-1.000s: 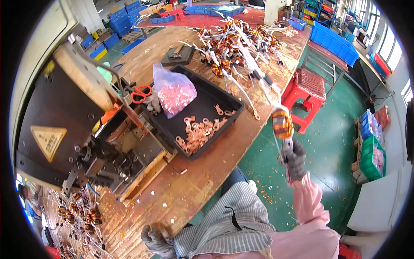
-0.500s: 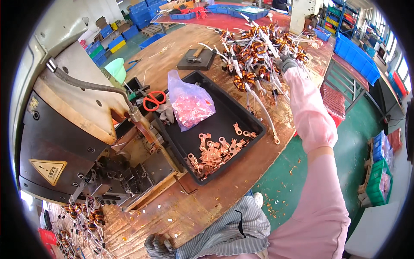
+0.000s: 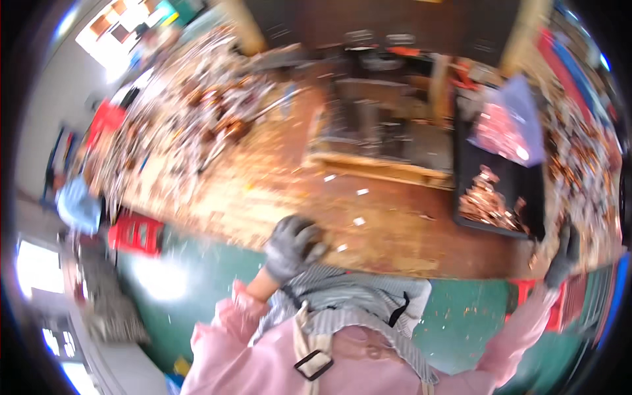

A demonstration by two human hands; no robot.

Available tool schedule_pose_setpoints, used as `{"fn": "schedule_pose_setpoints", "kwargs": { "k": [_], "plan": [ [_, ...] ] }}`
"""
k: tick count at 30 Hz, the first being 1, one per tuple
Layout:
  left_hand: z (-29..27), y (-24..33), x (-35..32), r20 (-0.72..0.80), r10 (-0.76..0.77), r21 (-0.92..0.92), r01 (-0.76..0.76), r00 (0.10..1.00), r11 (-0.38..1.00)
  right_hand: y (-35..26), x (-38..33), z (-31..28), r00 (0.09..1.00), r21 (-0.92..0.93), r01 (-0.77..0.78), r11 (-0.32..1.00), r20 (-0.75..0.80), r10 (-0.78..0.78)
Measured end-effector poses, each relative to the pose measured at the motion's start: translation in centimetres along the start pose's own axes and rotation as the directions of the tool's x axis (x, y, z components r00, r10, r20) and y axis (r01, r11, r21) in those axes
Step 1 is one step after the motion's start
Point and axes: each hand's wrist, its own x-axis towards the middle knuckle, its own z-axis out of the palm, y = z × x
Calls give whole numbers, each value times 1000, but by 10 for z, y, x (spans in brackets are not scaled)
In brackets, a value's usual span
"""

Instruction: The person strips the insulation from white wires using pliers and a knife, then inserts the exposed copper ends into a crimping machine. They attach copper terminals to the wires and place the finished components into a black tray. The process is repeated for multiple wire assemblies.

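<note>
My left hand (image 3: 295,249), in a grey glove, rests at the front edge of the wooden workbench (image 3: 395,250). Its fingers are loosely bent and apart, with nothing visible in them. At the far right, my right hand (image 3: 563,257), also gloved, is beside the near end of a pile of wire-wound coils with white leads (image 3: 579,158). Motion blur hides its fingers and anything they may hold. Left of that hand stands a black tray (image 3: 464,214) with loose copper cable lugs (image 3: 487,201) and a translucent bag of lugs (image 3: 507,131).
A bench machine (image 3: 388,125) stands in the middle behind the bench's front strip. Another heap of coils and leads (image 3: 210,118) covers the bench's left side. Small white scraps (image 3: 359,222) lie near my left hand. A red stool (image 3: 136,234) is below the left edge.
My view has swung left, so the machine is now central. My right arm has drawn back from the far part of the coil pile to its near end. The left hand remains at the bench edge.
</note>
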Motion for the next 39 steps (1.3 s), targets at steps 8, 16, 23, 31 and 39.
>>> {"fn": "schedule_pose_setpoints", "kwargs": {
  "k": [8, 16, 23, 31, 39],
  "plan": [
    [-85, -110, 26, -170, -130, 252, 170, 977, 953, -80, -127, 108, 998, 154, 2, 988, -57, 7],
    [-64, -270, 51, -84, -544, 586, 483, 835, 651, -134, -215, 178, 959, 275, -26, 961, 279, -54],
    [-72, -269, 53, 32, -531, 489, 450, 847, 747, -163, -213, 201, 942, 25, 232, 972, 244, -231],
    [-113, -153, -4, 19, -628, 402, 569, 778, 717, -153, -218, 198, 928, -37, 320, 947, 213, -305],
    [-103, -123, -58, -126, -540, 222, 554, 832, 803, -152, -219, 205, 880, -123, 461, 879, 191, -435]
  ]
}}
